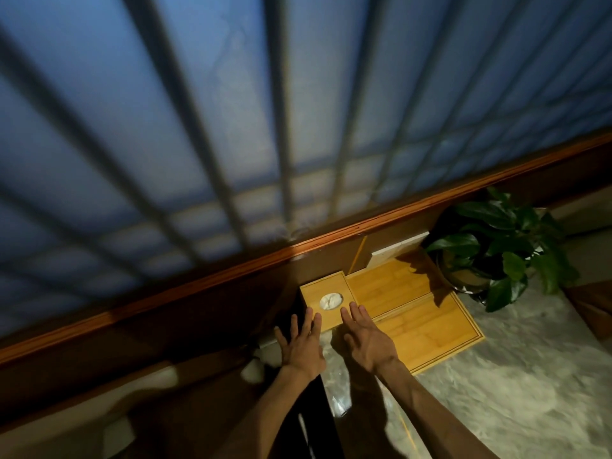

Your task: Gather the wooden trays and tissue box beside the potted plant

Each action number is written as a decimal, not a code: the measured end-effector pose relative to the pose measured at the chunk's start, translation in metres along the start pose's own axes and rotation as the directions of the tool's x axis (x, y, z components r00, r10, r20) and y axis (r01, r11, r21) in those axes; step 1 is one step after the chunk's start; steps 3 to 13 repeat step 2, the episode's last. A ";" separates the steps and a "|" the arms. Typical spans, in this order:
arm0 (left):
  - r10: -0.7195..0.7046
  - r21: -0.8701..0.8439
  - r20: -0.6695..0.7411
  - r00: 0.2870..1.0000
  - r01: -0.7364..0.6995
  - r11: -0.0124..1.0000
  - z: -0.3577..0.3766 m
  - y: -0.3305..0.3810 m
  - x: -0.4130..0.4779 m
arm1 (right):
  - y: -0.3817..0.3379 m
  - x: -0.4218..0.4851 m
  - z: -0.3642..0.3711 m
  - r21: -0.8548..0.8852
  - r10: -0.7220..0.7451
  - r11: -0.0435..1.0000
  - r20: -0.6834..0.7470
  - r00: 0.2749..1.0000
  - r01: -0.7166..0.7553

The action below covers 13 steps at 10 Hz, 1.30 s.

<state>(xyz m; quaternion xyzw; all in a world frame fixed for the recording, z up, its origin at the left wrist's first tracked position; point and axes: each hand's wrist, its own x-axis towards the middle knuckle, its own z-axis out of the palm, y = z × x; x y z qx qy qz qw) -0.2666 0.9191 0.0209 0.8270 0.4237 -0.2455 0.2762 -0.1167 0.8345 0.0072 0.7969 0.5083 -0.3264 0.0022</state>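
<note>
A square wooden tissue box (326, 288) with white tissue showing in a round hole stands at the table's left corner, against the window sill. Two flat wooden trays lie side by side to its right: the far tray (390, 286) and the near tray (430, 329), reaching toward the potted plant (496, 246) with dark green leaves. My left hand (303, 342) hovers flat at the box's near left corner, fingers spread. My right hand (366, 336) is spread at the box's near right corner, fingertips over its top edge. Neither hand holds anything.
The grey marble table top (513, 392) spreads to the right and front. A brown wooden sill (231, 273) and a barred window (265, 127) run behind. A thin board (359, 256) leans against the sill behind the trays. The table's dark left edge drops away by my left forearm.
</note>
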 end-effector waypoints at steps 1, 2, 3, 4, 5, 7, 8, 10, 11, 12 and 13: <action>-0.022 0.017 0.030 0.999 0.022 1.000 -0.014 0.007 -0.004 | -0.005 -0.001 -0.015 0.064 0.013 0.998 0.104 0.994 -0.020; -0.007 -0.008 -0.018 1.000 0.007 1.000 -0.015 0.013 -0.011 | -0.010 -0.011 -0.011 0.004 0.033 0.999 0.071 0.997 -0.033; -0.007 -0.008 -0.018 1.000 0.007 1.000 -0.015 0.013 -0.011 | -0.010 -0.011 -0.011 0.004 0.033 0.999 0.071 0.997 -0.033; -0.007 -0.008 -0.018 1.000 0.007 1.000 -0.015 0.013 -0.011 | -0.010 -0.011 -0.011 0.004 0.033 0.999 0.071 0.997 -0.033; -0.007 -0.008 -0.018 1.000 0.007 1.000 -0.015 0.013 -0.011 | -0.010 -0.011 -0.011 0.004 0.033 0.999 0.071 0.997 -0.033; -0.007 -0.008 -0.018 1.000 0.007 1.000 -0.015 0.013 -0.011 | -0.010 -0.011 -0.011 0.004 0.033 0.999 0.071 0.997 -0.033; -0.007 -0.008 -0.018 1.000 0.007 1.000 -0.015 0.013 -0.011 | -0.010 -0.011 -0.011 0.004 0.033 0.999 0.071 0.997 -0.033; -0.007 -0.008 -0.018 1.000 0.007 1.000 -0.015 0.013 -0.011 | -0.010 -0.011 -0.011 0.004 0.033 0.999 0.071 0.997 -0.033; -0.007 -0.008 -0.018 1.000 0.007 1.000 -0.015 0.013 -0.011 | -0.010 -0.011 -0.011 0.004 0.033 0.999 0.071 0.997 -0.033; -0.007 -0.008 -0.018 1.000 0.007 1.000 -0.015 0.013 -0.011 | -0.010 -0.011 -0.011 0.004 0.033 0.999 0.071 0.997 -0.033; -0.007 -0.008 -0.018 1.000 0.007 1.000 -0.015 0.013 -0.011 | -0.010 -0.011 -0.011 0.004 0.033 0.999 0.071 0.997 -0.033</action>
